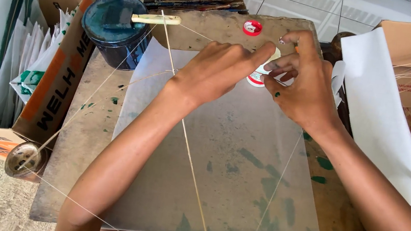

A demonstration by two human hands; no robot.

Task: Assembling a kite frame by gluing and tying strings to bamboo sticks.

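Where the two hands meet at the far middle of the board, both sets of fingers close on one small white-and-red glue bottle (pixel 259 74). The left hand (pixel 222 70) lies over it with the forefinger stretched straight along its top and the other fingers curled under; the right hand (pixel 305 83) pinches it from the right side with thumb and bent fingers nearly shut, one fingertip (pixel 277 94) marked with green. Most of the bottle is covered, so its exact attitude cannot be told.

One red cap (pixel 252 28) lies apart, just beyond the hands on the bare board. One sheet of translucent paper (pixel 222 149) is spread flat under both forearms, green smears showing through it. One thin stick (pixel 186 144) runs from the far side to the near edge across the sheet, passing under the left wrist; fine strings cross the sheet as well.

One wooden board (pixel 78 157) carries all of this. At its far left stands one dark round tin (pixel 114 26) with one pale-handled brush (pixel 155 19) laid across the rim. One metal spool (pixel 24 159) sits at the near left corner. One cardboard box (pixel 57 75) of white folded papers stands left; one white sheet (pixel 380 112) hangs right.
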